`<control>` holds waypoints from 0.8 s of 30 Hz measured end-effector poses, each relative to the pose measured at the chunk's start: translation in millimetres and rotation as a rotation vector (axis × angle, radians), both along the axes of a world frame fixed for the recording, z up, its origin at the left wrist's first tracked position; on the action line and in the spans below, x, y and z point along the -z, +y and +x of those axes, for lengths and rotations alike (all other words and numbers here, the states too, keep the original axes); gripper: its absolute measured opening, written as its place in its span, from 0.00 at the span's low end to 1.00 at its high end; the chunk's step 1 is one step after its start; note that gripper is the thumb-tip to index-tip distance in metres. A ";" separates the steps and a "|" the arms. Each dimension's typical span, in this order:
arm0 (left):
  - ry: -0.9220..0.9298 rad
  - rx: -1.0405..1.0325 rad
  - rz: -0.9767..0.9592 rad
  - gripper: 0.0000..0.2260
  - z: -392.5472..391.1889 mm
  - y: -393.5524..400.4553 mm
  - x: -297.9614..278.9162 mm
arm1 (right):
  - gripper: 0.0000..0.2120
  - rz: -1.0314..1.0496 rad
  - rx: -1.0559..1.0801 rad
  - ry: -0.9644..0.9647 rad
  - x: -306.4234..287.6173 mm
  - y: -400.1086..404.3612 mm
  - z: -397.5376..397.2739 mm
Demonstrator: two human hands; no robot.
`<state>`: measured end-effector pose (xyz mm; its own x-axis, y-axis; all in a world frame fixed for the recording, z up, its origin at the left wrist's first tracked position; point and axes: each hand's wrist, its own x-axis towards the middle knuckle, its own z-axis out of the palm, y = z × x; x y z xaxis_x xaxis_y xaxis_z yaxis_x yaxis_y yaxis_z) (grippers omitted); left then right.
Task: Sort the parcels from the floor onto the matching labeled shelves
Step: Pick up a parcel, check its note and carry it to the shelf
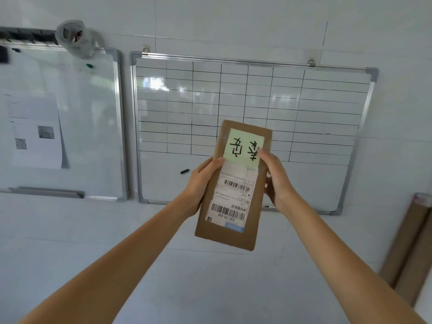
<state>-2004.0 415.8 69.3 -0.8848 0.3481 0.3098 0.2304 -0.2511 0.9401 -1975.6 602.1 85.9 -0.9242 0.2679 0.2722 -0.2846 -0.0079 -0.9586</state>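
Now, at the centre of the frame, a brown parcel with a green note is held up before a gridded whiteboard, left hand and right hand fingers gripping its long edges.

white tiled wall with two whiteboards hung side by side: the grid board has a black marker stuck on it, the left board a printed sheet. cardboard tubes lean at the right edge, daylight glaring off the boards.
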 end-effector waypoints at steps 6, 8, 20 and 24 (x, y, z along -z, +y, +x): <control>0.010 0.144 -0.234 0.13 -1.2 -22.1 -10.8 | 0.40 0.045 -0.121 -0.095 -24.0 20.2 8.7; 0.009 0.132 -0.254 0.15 -1.7 -23.3 -9.4 | 0.35 0.024 -0.096 -0.102 -24.8 17.1 7.0; -0.178 -0.016 -0.297 0.28 -19.8 -49.2 27.7 | 0.26 -0.418 0.147 0.029 -11.6 25.4 -3.9; -0.428 -0.075 0.107 0.16 -12.0 -26.5 39.7 | 0.32 -0.653 0.186 0.062 7.2 6.3 -12.6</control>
<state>-2016.0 389.3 29.5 -0.9628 0.2638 -0.0592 -0.1527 -0.3500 0.9242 -1988.2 608.4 78.7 -0.8347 0.5484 0.0512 -0.3912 -0.5249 -0.7560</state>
